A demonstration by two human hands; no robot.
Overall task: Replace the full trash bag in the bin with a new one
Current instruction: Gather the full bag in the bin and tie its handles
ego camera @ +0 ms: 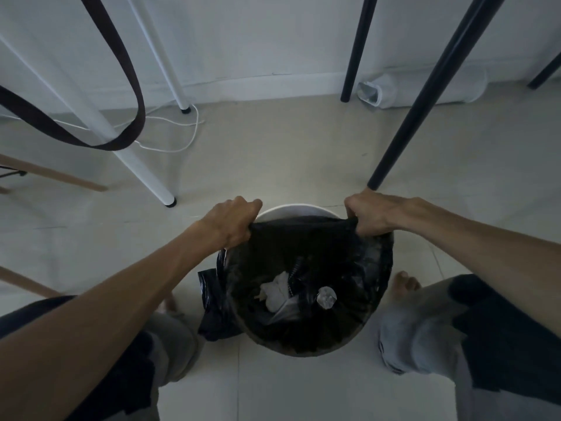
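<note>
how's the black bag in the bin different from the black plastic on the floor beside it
The black trash bag lines the round white bin, open, holding trash, gripped by the left hand and right hand. The crumpled black plastic lies on the floor, untouched. Both are dark, glossy plastic.

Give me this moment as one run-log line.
step: lifting old bag | left hand: gripping far edge of black bag | right hand: same | bin: on floor | spare bag: beside bin

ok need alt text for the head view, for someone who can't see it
Seen from above, the left hand and right hand grip the far edge of a black trash bag lining a round white bin on a tiled floor. Crumpled white paper lies inside; a folded black bag rests beside the bin.
</note>
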